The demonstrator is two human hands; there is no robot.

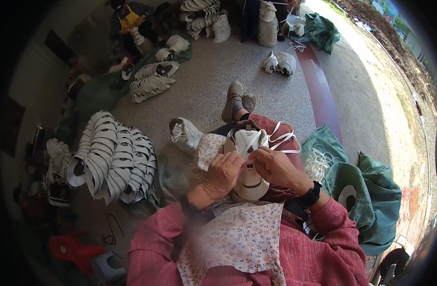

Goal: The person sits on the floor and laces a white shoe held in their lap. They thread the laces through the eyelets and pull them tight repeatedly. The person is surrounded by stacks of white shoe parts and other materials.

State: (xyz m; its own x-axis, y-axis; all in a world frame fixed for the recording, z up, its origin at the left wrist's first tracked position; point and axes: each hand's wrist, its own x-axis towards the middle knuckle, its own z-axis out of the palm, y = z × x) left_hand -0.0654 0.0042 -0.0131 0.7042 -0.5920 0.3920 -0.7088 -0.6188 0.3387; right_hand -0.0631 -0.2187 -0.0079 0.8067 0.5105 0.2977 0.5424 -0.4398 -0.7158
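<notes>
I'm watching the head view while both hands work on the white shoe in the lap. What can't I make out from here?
- Head view: the fingertips of the left hand and right hand curl onto the white shoe, so their grip is hidden.
- The shoe's middle is covered by both hands.
- The white laces are too thin to trace their path.
- The stacked white uppers blur near the rim.

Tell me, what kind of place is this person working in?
Probably an informal, open-air shoe-lacing workshop. Both hands work on a white shoe in the lap, rows of stacked white shoe uppers lie on the concrete floor, and another person sits among more piles.
</notes>
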